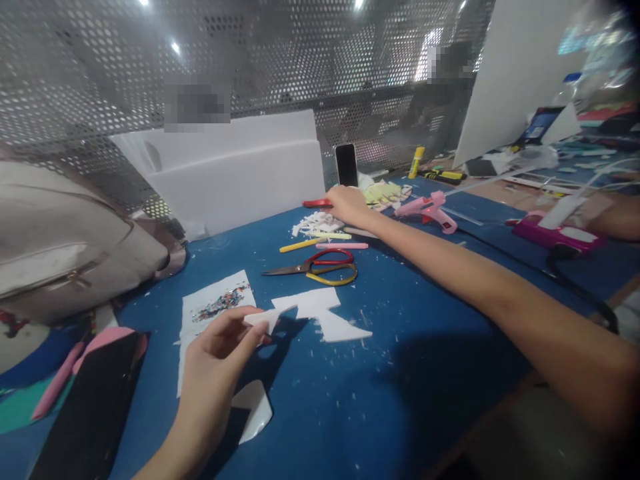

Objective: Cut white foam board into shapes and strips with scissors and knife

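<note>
- Blue table top (320, 420), sprinkled with white crumbs, in front of a grey perforated screen (280, 60).
- Nearest, below left hand (220, 357): curved white piece (259, 408), lying on the table.
- In left hand: small white piece (261, 322), pinched between thumb and fingers, other fingers loosely curled. Possible breaking, if pressed too strongly.
- Beside and beyond left hand: white sheet (193, 301) with colourful bits (223, 305). Possible spilling, if brushed by the wrist.
- Just past left fingertips: white cut-outs (316, 304), lying flat.
- Between both hands: scissors (293, 270), blades together, pointing leftward. Possible scratch, if crossed carelessly.
- Just nearer than right hand: pens (343, 246) and white scraps (314, 223).
- Right hand (349, 205), stretched far, fingers bent over red object (315, 203); firmly gripped or only touched, cannot tell.
- Right of right hand: pink glue gun (423, 210). Possible burn, if hot and bumped by the forearm.
- Behind right hand: phone (347, 163), upright.
</note>
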`<state>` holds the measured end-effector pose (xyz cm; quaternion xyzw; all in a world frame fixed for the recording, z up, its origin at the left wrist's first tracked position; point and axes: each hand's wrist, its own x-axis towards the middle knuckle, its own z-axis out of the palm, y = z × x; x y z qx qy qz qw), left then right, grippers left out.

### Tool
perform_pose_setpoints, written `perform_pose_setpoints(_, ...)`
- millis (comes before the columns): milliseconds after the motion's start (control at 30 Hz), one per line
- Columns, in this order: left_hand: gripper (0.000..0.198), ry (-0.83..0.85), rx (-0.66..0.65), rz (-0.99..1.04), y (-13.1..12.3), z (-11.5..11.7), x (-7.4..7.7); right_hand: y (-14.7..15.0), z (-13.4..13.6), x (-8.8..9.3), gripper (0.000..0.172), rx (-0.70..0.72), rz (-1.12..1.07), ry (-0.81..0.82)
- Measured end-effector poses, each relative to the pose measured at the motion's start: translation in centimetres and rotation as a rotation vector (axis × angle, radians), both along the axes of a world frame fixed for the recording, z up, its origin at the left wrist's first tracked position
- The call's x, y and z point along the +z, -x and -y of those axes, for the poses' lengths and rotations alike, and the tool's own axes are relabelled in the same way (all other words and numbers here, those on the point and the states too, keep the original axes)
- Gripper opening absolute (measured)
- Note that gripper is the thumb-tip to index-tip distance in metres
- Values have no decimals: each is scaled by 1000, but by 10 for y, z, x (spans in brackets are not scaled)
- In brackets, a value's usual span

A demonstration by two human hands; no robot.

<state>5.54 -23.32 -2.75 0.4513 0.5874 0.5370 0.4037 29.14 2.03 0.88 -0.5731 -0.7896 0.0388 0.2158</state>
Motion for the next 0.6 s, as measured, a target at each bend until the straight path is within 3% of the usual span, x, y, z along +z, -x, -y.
perform_pose_setpoints(200,29,49,-13,159,10,-10,-1,5,20,15,25,134,-90,70)
perform_pose_setpoints(267,31,74,-3,224,11,-13,-1,14,38,23,23,279,-140,161)
perform_pose_setpoints(333,32,90,-5,278,13,-15,-2,26,60,27,24,543,-293,344)
perform_pose_setpoints(367,33,102,0,306,13,-16,-2,33,71,26,24,662,-388,444)
perform_pose_setpoints(467,36,140,21,332,13,-16,-5,52,102,17,25,838,-511,605)
perform_pose_setpoints(600,36,136,-9,270,10,-15,-4,66,125,4,23,890,-535,664)
